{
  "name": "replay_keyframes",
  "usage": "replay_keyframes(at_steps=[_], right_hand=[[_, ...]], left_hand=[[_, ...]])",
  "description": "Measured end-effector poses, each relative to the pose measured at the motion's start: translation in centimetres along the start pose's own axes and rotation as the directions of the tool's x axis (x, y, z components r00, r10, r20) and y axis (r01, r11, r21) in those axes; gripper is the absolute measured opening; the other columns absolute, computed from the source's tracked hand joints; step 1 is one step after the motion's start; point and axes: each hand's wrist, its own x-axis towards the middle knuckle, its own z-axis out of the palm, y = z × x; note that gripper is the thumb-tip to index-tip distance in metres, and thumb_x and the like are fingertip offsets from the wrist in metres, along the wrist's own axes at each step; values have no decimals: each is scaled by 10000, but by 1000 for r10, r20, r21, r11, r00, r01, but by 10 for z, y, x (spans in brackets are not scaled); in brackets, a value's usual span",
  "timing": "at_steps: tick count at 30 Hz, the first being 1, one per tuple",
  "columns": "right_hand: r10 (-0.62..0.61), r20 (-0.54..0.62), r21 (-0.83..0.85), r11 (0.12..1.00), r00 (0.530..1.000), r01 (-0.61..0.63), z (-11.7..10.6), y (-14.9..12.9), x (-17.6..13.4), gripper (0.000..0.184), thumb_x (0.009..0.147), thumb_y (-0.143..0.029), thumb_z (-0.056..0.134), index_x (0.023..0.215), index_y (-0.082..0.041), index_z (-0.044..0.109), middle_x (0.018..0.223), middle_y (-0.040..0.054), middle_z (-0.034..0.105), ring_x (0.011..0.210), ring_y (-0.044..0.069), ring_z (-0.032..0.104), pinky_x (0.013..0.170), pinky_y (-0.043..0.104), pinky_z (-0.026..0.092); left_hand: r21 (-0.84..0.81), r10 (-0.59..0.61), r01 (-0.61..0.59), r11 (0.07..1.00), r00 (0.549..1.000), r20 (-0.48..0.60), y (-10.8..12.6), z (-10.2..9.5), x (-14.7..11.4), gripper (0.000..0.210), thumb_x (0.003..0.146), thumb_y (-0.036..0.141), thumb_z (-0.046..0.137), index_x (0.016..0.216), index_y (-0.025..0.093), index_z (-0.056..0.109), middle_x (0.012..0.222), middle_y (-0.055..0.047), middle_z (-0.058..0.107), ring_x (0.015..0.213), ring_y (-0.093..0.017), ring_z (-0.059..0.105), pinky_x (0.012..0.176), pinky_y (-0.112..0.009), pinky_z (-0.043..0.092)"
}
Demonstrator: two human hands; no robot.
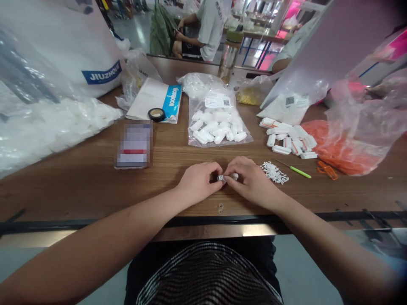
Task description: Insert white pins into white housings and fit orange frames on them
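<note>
My left hand (199,181) and my right hand (251,182) meet over the table near its front edge. Between their fingertips is a small white plastic connector housing (221,178), pinched from both sides. Part of it is covered by my fingers, and a white end also shows past my right fingers. Just right of my right hand lies a heap of tiny white plastic pieces (275,172). A thin pick with a green handle (299,171) rests beside that heap. Behind it is a pile of white housings, some with orange parts (292,140).
A clear bag of white housings (219,123) lies ahead. Orange parts in a bag (343,148) and loose orange pieces (327,170) are to the right. At left are a phone (134,144), a notebook (149,99), black tape (156,114) and a large bag (57,131). A bottle (229,57) stands behind.
</note>
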Motion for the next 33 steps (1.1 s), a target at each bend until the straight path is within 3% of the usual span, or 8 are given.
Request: replay_keyframes(at_steps=[7,12,17,24,27,30,33], right_hand=[[-52,16,-68,996,998,53,-1,-1,2,90,896,-233,587,843,-196,650,921,56,648,907,217,566,837,385,395],[-126,94,-168,976,988,140,-8,-6,3,167,917,-198,540,845,-205,690,907,43,685,866,209,566,800,376,358],[-150,7,-217,965,989,148,-9,-5,-5,186,910,-192,540,962,-224,716,919,43,711,876,220,566,806,388,355],[-160,6,-309,938,987,154,3,-11,-8,200,901,-228,538,892,-226,738,959,69,687,891,238,550,812,416,363],[-148,-14,-276,951,989,139,2,-11,-10,206,899,-247,546,938,-241,748,987,61,695,902,235,569,811,415,381],[-55,-149,-164,986,987,31,-10,8,-23,190,894,-259,569,956,-238,747,980,54,718,909,221,615,833,398,428],[203,-266,-122,963,942,-242,-36,45,-48,180,885,-292,584,881,-212,745,922,64,736,860,214,656,827,366,470]], left_hand=[[-1,2,-2,1000,1000,-6,-1,1,0,116,788,308,684,847,220,636,666,37,559,605,-130,479,582,-269,333],[0,-7,7,1000,1000,2,-1,0,0,119,795,317,686,862,223,655,674,28,572,621,-140,495,594,-274,350],[-14,-19,19,1000,1000,-3,1,0,0,130,804,340,688,858,224,665,631,32,554,610,-140,498,606,-279,364],[-12,-30,30,999,999,10,0,-1,1,90,778,277,692,855,234,674,604,46,533,594,-134,484,589,-271,345],[-19,-38,38,999,999,17,0,-1,1,90,782,280,684,859,232,675,597,47,531,578,-128,471,580,-267,331],[-20,-42,43,999,999,27,0,-2,0,114,797,323,678,865,231,676,608,42,538,572,-127,472,573,-267,326],[-2,-52,52,999,998,22,0,-2,0,118,786,325,686,856,230,676,607,41,538,575,-129,478,585,-270,340]])
